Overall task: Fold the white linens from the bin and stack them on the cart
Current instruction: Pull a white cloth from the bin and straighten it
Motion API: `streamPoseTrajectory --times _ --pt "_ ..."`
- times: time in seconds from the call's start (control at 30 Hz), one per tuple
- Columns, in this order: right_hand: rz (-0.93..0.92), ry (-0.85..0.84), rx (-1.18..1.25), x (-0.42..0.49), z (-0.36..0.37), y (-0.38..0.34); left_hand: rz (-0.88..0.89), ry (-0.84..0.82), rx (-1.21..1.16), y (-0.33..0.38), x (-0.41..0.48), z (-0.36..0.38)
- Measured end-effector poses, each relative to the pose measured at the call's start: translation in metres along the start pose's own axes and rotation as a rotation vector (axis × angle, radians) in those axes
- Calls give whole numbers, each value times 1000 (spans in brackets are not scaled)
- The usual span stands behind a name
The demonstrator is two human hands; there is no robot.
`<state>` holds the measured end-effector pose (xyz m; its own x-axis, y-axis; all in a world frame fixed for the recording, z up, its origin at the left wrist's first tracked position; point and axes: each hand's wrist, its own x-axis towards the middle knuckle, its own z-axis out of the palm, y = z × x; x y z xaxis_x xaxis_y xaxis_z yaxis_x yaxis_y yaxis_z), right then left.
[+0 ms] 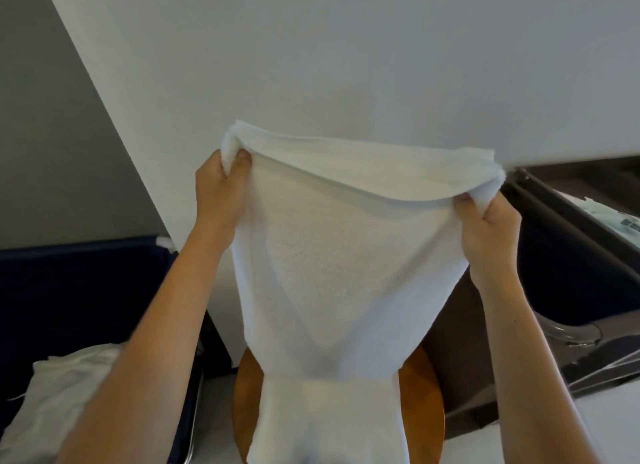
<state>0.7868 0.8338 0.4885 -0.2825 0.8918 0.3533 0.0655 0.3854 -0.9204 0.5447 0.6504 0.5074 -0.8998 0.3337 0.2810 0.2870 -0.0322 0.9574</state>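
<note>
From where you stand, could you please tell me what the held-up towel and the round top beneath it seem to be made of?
The white towel looks like cotton terry: matte, with a nubby looped pile and soft, thick edges. The round top appears to be wood, orange-brown with a smooth, slightly glossy finish; it could be a veneer or laminate.

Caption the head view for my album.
The left hand and right hand hold a towel up by its corners over a stool.
</note>
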Motion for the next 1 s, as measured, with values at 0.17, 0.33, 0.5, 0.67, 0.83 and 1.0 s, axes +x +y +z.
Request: streamPoseTrajectory --times 0.17,0.33,0.5,0.67,0.83,1.0 --pt "31 -15 -21 20 16 11 -15 -3 -16 -14 16 9" --pt "-25 31 -17 61 30 -9 79 20 -54 7 57 26" --pt "-140 98 34 107 37 -41 191 49 -124 43 101 44" --pt "-217 151 50 132 37 -63 247 55 -149 64 127 50" --pt "-229 158 50 134 34 -59 223 30 -168 64 126 52" --pt "-216 150 59 123 32 -47 195 10 -164 50 112 49"
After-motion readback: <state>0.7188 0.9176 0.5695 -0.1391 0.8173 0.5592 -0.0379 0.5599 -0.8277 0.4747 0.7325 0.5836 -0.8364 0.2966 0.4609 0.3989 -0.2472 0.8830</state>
